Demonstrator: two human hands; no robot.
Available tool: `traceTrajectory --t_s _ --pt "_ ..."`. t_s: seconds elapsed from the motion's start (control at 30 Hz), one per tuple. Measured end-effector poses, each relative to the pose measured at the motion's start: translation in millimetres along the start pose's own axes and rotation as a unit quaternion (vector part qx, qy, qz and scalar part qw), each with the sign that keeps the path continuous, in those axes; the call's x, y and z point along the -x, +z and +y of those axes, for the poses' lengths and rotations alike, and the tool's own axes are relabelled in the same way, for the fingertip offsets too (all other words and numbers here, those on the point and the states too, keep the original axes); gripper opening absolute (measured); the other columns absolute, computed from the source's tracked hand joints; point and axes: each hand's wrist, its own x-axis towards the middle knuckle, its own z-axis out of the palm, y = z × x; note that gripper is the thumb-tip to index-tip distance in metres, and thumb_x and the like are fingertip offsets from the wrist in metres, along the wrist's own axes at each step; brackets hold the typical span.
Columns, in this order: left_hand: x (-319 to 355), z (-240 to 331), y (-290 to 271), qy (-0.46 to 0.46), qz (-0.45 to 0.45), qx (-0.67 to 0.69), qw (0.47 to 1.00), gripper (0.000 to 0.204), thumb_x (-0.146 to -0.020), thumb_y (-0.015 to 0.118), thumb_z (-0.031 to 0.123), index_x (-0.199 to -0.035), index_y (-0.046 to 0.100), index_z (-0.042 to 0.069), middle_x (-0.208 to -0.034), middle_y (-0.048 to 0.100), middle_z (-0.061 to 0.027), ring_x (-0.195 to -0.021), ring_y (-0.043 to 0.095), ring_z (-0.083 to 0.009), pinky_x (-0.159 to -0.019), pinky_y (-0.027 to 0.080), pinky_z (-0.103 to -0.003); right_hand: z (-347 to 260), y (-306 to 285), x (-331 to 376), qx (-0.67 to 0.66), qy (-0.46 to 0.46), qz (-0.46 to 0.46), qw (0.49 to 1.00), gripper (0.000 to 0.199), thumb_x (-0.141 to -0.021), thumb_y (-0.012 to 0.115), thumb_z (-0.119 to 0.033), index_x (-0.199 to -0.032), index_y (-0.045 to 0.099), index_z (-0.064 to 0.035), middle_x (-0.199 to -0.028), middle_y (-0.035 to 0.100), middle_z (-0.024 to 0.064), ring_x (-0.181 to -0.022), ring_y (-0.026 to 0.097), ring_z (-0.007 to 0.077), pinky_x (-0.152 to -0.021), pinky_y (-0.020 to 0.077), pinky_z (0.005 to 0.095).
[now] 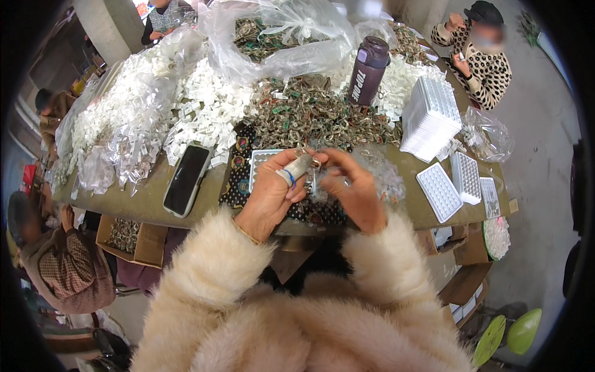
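Observation:
Both my hands meet above the near edge of the table. My left hand (268, 193) is closed, its fingers pinching a small shiny metal piece (316, 163). A pale cover with a blue band wraps one of its fingers. From the other side, the curled fingers of my right hand (358, 193) close on the same piece; its exact kind is too small to tell. Partly hidden by my left hand, a white tray with rows of hollows (255, 162) lies on a dark patterned cloth (237, 180). Just beyond is a heap of small metal pieces (316, 115).
White tags (211, 111) are heaped at the left beside a black phone (188, 177). A dark bottle (370, 71) stands behind the metal heap. Stacked white trays (432, 118) and clear plastic (489, 136) lie at the right. Other people sit around the table.

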Motion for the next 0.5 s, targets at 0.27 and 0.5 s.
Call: traceTrajectory --t_s 0.27,0.5 --pt "17 -4 -5 0.124 -0.011 -0.006 0.992 0.018 -0.102 0.05 0.004 -0.116 0.06 0.003 -0.125 0.064 -0.0222 -0.046 0.04 -0.0016 -0.041 0.034 -0.018 -11 15 10 -0.077 0.166 -0.122 0.976 0.029 -0.091 0.068 -0.001 -0.12 0.064 0.0033 -0.102 0.066 0.0033 -0.086 0.06 0.0076 -0.075 0.0503 0.023" --pt "42 2 -20 0.159 0.143 -0.125 0.969 0.023 -0.098 0.055 0.0 -0.12 0.06 0.002 -0.125 0.066 -0.015 -0.05 0.044 -0.0014 -0.043 0.034 -0.018 -24 20 13 0.087 -0.058 -0.049 0.993 0.032 -0.086 0.066 0.006 -0.117 0.065 0.0 -0.099 0.066 0.0093 -0.084 0.063 0.0182 -0.073 0.0492 0.0285"
